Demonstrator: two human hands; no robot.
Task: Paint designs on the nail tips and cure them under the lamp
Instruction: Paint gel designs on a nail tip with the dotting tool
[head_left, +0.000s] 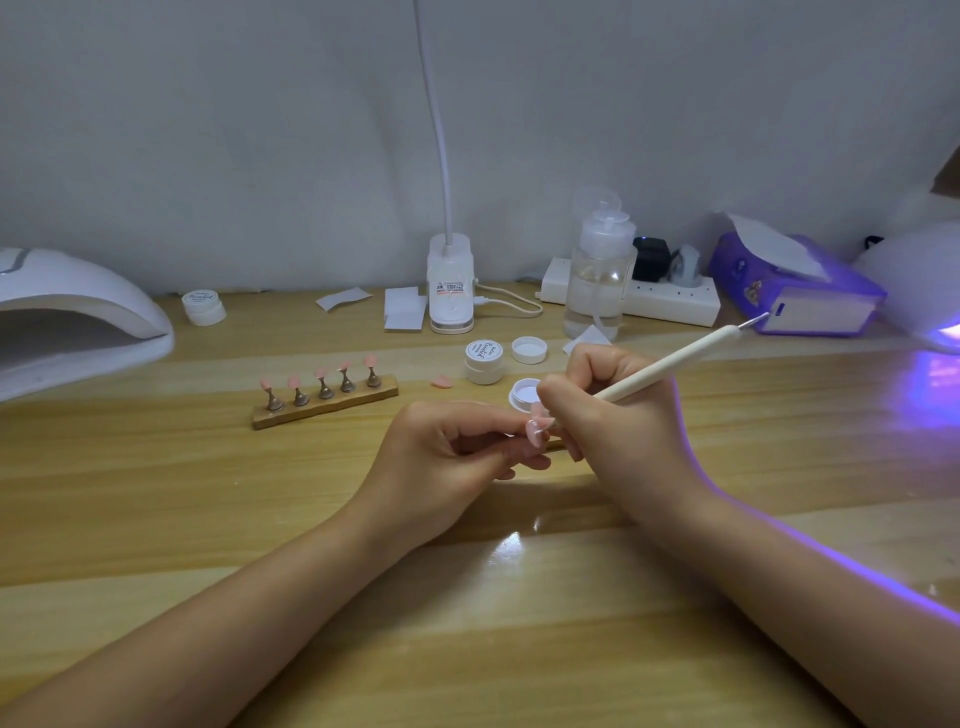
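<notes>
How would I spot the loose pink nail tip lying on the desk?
Find the wooden stand holding five pink tips. Just right of it, before the closed white jar, one nail tip lies flat on the desk, the only one not mounted or held.

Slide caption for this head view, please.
Left hand pinches a pink nail tip while the right hand paints it with a white brush.

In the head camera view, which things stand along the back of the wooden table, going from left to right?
White domed curing lamp → small closed white jar → white clip-on lamp base → clear pump bottle → white power strip → purple tissue pack.
</notes>
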